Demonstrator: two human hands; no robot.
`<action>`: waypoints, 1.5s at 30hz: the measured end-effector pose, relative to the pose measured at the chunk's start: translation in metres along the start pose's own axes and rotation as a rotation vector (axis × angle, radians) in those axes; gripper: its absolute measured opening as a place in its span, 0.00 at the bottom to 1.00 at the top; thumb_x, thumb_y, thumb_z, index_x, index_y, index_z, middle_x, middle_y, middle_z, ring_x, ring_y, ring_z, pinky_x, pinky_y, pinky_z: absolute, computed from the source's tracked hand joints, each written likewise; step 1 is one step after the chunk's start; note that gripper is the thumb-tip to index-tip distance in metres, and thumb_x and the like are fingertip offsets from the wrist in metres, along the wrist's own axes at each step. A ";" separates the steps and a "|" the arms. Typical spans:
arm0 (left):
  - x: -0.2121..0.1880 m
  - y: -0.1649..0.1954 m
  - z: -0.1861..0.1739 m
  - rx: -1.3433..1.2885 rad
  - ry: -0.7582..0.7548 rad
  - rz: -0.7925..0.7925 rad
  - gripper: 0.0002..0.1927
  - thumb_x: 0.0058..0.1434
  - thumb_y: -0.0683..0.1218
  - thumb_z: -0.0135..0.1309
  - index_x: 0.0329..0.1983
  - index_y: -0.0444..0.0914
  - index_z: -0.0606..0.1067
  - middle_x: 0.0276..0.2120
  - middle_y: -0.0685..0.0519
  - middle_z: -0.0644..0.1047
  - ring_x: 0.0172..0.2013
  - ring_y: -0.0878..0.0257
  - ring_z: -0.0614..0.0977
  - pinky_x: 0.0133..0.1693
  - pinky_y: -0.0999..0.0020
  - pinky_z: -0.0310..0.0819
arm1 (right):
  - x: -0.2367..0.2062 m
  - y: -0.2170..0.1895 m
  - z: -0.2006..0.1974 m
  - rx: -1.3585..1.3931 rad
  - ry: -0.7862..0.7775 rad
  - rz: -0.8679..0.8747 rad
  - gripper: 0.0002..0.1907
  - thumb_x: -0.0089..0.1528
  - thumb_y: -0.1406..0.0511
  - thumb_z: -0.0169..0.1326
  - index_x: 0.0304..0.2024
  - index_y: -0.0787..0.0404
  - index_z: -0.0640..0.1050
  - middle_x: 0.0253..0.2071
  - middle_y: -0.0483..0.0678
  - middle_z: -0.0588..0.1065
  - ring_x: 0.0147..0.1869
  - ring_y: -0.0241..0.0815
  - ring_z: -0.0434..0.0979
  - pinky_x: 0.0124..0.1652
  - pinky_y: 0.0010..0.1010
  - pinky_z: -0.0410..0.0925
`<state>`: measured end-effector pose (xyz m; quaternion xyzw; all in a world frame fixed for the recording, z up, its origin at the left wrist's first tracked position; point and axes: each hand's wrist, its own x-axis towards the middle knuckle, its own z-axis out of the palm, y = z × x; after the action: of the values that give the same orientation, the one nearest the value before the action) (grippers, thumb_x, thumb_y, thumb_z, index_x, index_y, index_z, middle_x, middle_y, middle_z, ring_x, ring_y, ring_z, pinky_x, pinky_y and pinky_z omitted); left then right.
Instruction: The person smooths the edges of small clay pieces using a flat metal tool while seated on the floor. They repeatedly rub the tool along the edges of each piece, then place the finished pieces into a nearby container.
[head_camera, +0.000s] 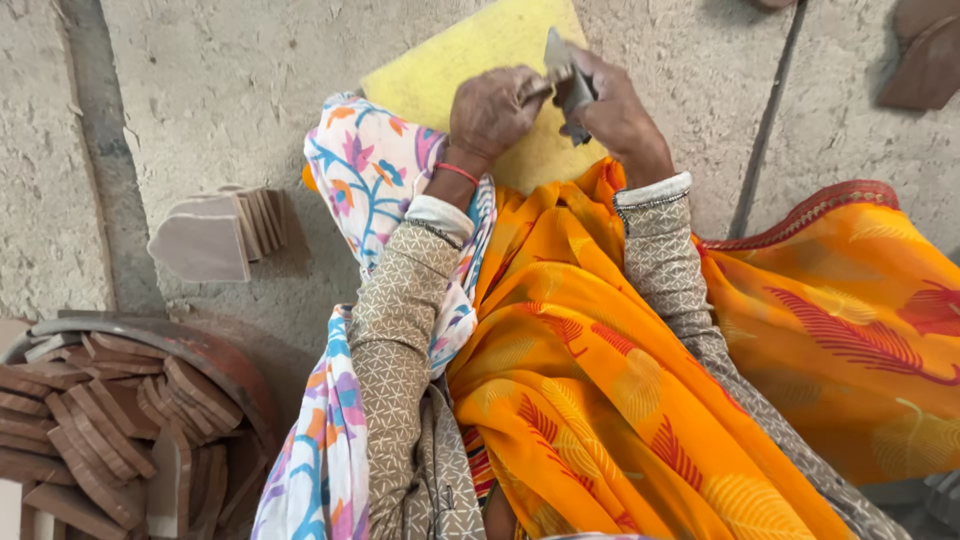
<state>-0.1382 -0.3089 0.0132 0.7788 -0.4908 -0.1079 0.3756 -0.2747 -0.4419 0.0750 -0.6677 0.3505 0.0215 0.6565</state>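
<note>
While both sets of fingers pinch a small grey wedge-shaped clay piece (563, 75), the left hand (495, 108) and right hand (615, 110) hover over a yellow foam pad (450, 70); pale stacked tiles (215, 235) and a round basin of brown tiles (215, 365) sit left.

The yellow pad (470, 60) runs off the top edge. The basin (215, 355) of brown pieces is cut off at left and bottom. Fingers partly hide the grey piece (566, 78).
</note>
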 end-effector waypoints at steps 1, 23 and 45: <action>-0.001 -0.002 0.001 -0.036 -0.015 -0.070 0.13 0.63 0.55 0.57 0.33 0.42 0.80 0.22 0.50 0.79 0.21 0.56 0.80 0.28 0.61 0.75 | -0.005 0.001 0.001 -0.051 0.058 0.092 0.41 0.58 0.81 0.49 0.72 0.51 0.62 0.53 0.51 0.77 0.43 0.44 0.80 0.36 0.29 0.78; 0.009 0.002 0.015 0.073 0.047 -0.053 0.16 0.61 0.56 0.59 0.26 0.42 0.75 0.22 0.48 0.79 0.25 0.51 0.81 0.29 0.55 0.73 | 0.006 -0.001 0.029 -0.839 0.341 -0.180 0.47 0.48 0.83 0.49 0.72 0.61 0.60 0.70 0.56 0.64 0.61 0.62 0.73 0.61 0.44 0.65; 0.000 -0.002 0.032 0.083 0.124 -0.022 0.12 0.59 0.54 0.58 0.28 0.41 0.75 0.24 0.49 0.80 0.29 0.52 0.83 0.32 0.56 0.75 | -0.007 -0.009 0.051 -1.344 0.469 -0.244 0.30 0.59 0.72 0.55 0.65 0.57 0.70 0.59 0.57 0.72 0.50 0.64 0.77 0.39 0.47 0.74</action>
<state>-0.1543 -0.3240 -0.0106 0.8041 -0.4619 -0.0432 0.3717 -0.2534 -0.3941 0.0786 -0.9486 0.3159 0.0152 0.0090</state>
